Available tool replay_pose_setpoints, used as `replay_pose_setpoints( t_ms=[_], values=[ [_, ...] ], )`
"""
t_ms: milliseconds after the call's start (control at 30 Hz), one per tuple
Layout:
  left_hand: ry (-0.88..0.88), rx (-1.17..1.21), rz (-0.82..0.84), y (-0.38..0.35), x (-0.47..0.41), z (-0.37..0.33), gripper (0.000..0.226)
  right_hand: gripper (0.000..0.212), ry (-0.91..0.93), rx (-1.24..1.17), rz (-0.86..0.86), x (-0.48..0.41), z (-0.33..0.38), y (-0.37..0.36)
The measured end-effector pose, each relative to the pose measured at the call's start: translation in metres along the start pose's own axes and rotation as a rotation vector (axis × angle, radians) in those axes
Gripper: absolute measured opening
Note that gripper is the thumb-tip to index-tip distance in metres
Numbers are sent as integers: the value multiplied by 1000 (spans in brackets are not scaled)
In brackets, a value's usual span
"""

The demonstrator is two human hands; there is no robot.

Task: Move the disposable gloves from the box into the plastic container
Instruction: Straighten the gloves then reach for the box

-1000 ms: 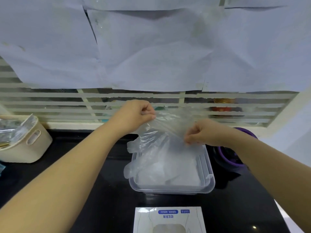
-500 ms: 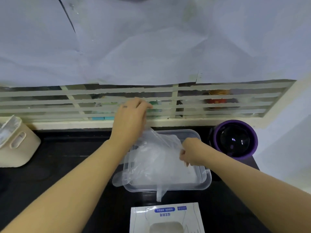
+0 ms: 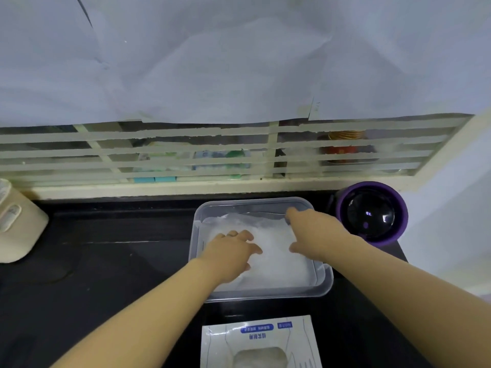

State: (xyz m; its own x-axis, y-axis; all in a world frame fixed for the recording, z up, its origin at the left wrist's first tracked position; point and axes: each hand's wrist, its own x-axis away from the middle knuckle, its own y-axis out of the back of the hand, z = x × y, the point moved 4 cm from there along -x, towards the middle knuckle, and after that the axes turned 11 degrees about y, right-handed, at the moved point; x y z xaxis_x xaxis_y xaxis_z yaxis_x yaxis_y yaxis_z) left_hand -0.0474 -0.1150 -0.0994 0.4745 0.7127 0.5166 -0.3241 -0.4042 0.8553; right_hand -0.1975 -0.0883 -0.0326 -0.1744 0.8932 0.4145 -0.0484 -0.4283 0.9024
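The gloves held aloft 1 second ago now lie in the container, at 12 o'clock from the box. The left hand and right hand press them flat, fingers spread. That batch looks delivered, and the box seems to hold more.

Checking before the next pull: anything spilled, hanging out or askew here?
Nothing stands out. The gloves lie inside the container, none draped over its rim; the left hand and right hand rest on the pile. The box lies flat on the counter in front, undamaged as far as shows.
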Motion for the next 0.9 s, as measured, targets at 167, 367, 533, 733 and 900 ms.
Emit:
replay_pose_setpoints(
  t_ms=[167, 367, 533, 733, 900],
  values=[
    [-14, 74, 73, -15, -10, -1, 56, 44, 160, -81, -162, -6, 21, 1],
    [29, 290, 88, -23, -16, 1, 54, 95, 126, -173, 245, -39, 27, -65],
    [191, 631, 166, -30, -24, 12, 67, 117, 77, -129, 342, -49, 26, -89],
    [409, 926, 200, -21, -31, 22, 63, 114, 43, -71, 329, -54, 21, -94],
    [344, 915, 199, -3, -9, 19, 60, 92, 133, -24, 168, -32, 28, -63]
  ],
)
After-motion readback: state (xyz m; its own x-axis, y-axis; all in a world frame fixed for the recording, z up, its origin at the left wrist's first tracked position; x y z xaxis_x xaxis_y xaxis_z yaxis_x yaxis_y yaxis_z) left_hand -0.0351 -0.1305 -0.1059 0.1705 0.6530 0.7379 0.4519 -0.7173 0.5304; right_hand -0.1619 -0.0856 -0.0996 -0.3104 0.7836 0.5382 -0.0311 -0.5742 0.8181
